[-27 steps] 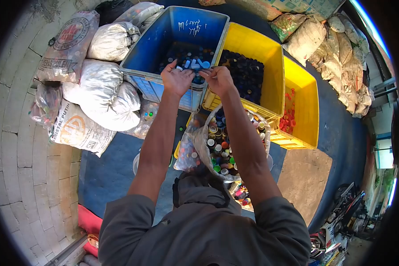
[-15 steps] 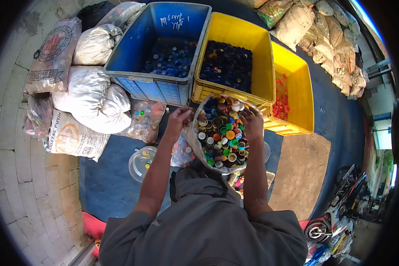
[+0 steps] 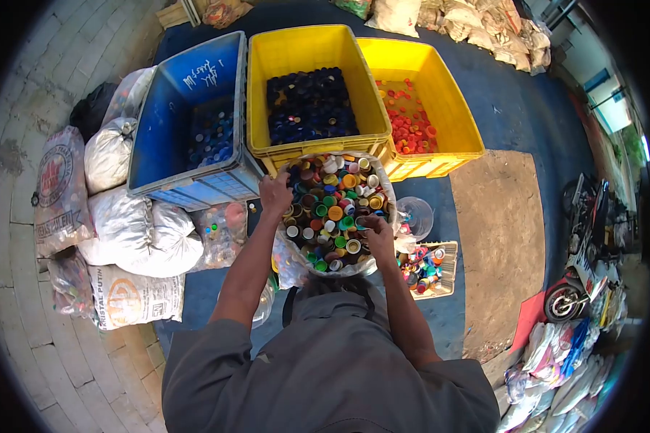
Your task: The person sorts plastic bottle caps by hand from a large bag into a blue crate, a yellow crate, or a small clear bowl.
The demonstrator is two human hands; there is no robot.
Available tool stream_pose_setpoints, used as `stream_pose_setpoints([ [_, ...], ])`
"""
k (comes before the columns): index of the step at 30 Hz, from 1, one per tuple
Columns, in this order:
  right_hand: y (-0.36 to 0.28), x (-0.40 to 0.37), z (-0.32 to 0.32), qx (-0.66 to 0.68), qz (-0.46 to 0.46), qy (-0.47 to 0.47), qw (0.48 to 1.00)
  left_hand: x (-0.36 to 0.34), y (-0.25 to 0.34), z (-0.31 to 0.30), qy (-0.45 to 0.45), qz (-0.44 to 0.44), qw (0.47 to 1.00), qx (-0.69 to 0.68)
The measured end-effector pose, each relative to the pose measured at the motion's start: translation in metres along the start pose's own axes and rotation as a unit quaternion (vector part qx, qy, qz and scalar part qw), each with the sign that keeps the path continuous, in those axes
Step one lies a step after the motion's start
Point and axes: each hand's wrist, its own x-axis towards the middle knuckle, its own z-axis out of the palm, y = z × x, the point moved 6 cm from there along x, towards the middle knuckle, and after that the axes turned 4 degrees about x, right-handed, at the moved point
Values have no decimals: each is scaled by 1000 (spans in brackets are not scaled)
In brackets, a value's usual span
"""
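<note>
A round sack (image 3: 388,189) with a pale rolled rim stands in front of me, full of mixed plastic bottle caps (image 3: 335,213). Over the right side of the caps is my right hand (image 3: 380,237), its thumb and fingers pinched on a small cap among the others. My left hand (image 3: 274,195) is at the sack's left rim with curled fingers; whatever they hold is hidden. Just beyond the sack, a yellow crate (image 3: 318,148) contains dark blue caps (image 3: 310,105).
A blue crate (image 3: 195,177) with blue caps stands left; another yellow crate (image 3: 440,160) with red caps stands right. Stuffed sacks (image 3: 123,234) line the left side. A clear tub (image 3: 416,216) and a cream basket (image 3: 449,270) of caps sit right, near cardboard (image 3: 498,238). A motorcycle (image 3: 570,289) is farther right.
My view has turned, so the crates appear farther left. My right hand has come down from the sack's right rim into the caps. My left hand has moved against the left rim.
</note>
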Motion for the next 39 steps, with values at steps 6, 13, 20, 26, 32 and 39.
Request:
stream_pose_setpoints([
  [6, 8, 9, 2, -15, -2, -37, 999, -9, -5, 5, 21, -29, 999, -15],
  [13, -6, 64, -5, -139, -122, 38, 982, -51, -22, -1, 55, -180, 866, -463],
  [20, -70, 102, 115, -366, -306, -118, 871, -119, -25, -4, 57, -284, 653, -700],
  [26, -55, 120, 204, -538, -370, -124, 747, -171, -20, 7, -9, -396, 591, -702],
  [32, -35, 137, 227, -656, -327, -115, 670, -201, -9, 7, -34, -406, 613, -677],
  [39, -34, 138, 226, -668, -328, -145, 652, -167, -10, -6, -29, -367, 732, -574],
])
